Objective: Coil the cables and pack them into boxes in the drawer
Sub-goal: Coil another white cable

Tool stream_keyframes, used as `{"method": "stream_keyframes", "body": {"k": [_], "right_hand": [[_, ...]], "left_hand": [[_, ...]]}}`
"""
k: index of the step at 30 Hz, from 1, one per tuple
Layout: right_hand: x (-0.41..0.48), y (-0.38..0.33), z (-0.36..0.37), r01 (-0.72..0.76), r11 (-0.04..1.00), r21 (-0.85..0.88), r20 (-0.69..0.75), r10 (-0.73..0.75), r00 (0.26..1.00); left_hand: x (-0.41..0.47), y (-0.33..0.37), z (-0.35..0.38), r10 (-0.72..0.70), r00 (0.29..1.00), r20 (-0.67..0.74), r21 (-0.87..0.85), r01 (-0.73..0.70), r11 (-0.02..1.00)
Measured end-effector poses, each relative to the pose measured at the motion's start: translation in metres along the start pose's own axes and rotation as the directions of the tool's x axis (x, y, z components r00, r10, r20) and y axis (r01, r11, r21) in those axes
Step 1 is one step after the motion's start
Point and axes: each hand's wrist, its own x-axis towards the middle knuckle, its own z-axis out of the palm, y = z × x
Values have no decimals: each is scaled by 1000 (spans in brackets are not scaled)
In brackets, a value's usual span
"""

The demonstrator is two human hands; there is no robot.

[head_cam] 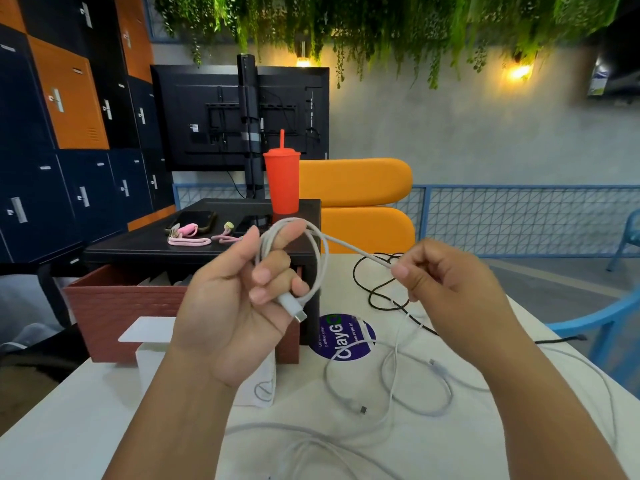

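Left hand [235, 306]: raised above the table [76, 431], palm toward me, fingers curled round a partly wound white cable [323, 268]. The loops run over my index finger and hang down past the other fingers. The plug [293, 306] projects below the coil, next to my little finger.

Right hand [446, 282]: level with the left and to its right. Thumb and forefinger pinch the free run of the same cable. The run is stretched straight between the two hands. Past the pinch I cannot follow it.

On the table below my hands, more white cables [415, 393] lie loose and overlapping. A black cable [375, 292] lies beyond them, partly behind my right hand. A purple sticker [349, 341] sits between the two groups.

The drawer [114, 306] is pulled out of the black cabinet [194, 249] at left. My left hand hides most of its inside. A white box [149, 358] stands just in front of the drawer, partly behind my left wrist.

On the cabinet top: a red cup [282, 181] with a straw, a phone [192, 220], and pink straps [188, 239].
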Motion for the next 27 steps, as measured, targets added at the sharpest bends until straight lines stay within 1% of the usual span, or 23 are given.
{"method": "stream_keyframes", "body": {"k": [3, 4, 5, 6, 8, 10, 11, 12, 14, 16, 19, 21, 22, 23, 25, 27], "right_hand": [[-1, 1, -4, 7, 995, -103, 77, 1, 997], [-1, 1, -4, 9, 991, -130, 107, 5, 994], [-2, 0, -3, 14, 988, -155, 132, 7, 991], [-2, -2, -2, 18, 984, -178, 156, 10, 988], [-4, -6, 1, 42, 976, -212, 217, 5, 976], [-6, -11, 4, 73, 970, -232, 284, -4, 959], [-7, -14, 6, 80, 969, -236, 320, -1, 948], [-8, -17, 7, 83, 969, -232, 363, 8, 932], [-10, -22, 11, 82, 973, -217, 456, 26, 890], [-12, -25, 13, 87, 973, -216, 507, 35, 861], [-11, -24, 10, 83, 976, -202, 505, 31, 863], [-11, -22, 5, 65, 979, -192, 465, 32, 885], [-10, -20, 2, 62, 979, -195, 435, 30, 900], [-9, -18, -1, 71, 976, -204, 396, 15, 918], [-8, -16, -5, 98, 971, -219, 298, -29, 954], [-6, -16, -4, 112, 978, -173, 203, -76, 976]], "left_hand": [[2, 5, -10, -29, 996, 85, -71, 35, 997], [0, 5, -10, -25, 997, 69, -35, 28, 999], [-4, 7, -7, 32, 999, -14, 91, -30, 995], [-5, 8, -3, 91, 995, -48, 175, -81, 981], [-2, 2, 3, 140, 990, -14, 224, -134, 965], [-1, -5, 7, 206, 977, -47, 215, -191, 958], [-1, -9, 12, 243, 969, -47, 253, -224, 941], [0, -13, 16, 276, 960, -50, 319, -247, 915], [1, -19, 18, 340, 938, -70, 486, -265, 833], [2, -23, 20, 371, 927, -54, 665, -244, 705], [1, -27, 16, 342, 940, 6, 885, -165, 436], [-1, -26, 14, 317, 948, 33, 959, -119, 255], [-1, -27, 13, 288, 957, 32, 977, -91, 193], [-1, -28, 12, 258, 966, 21, 985, -63, 158], [-2, -29, 12, 152, 988, -21, 979, -10, 203], [-2, -31, 14, 50, 999, -12, 975, 0, 222]]}}
